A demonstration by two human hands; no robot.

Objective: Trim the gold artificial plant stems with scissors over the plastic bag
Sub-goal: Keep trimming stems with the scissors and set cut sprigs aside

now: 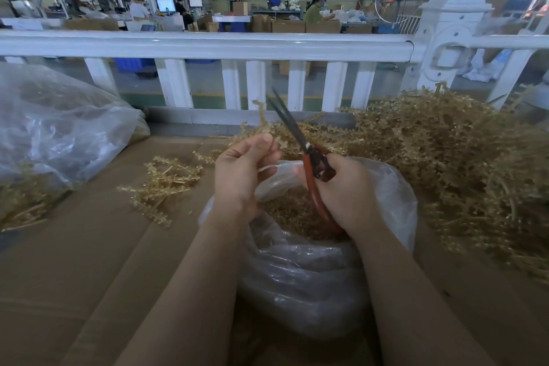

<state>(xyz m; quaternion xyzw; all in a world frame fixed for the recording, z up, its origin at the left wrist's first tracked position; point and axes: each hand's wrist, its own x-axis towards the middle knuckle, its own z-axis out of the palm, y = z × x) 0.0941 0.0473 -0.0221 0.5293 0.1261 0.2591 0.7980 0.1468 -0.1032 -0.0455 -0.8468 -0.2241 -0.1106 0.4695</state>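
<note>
A big heap of gold stems [445, 157] lies beyond the right hand's fingers, and an open plastic bag [326, 246] of gold bits sits under both hands. The right hand [344, 193] grips red-handled scissors [309, 163], blades slightly parted, pointing up and away. The left hand [240, 169] pinches one stem [263, 119] at its fingertips, just left of the blades.

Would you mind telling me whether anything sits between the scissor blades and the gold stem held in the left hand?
Nothing visible does. The scissors in the right hand point up beside the gold stem pinched by the left hand, above the open plastic bag.
</note>
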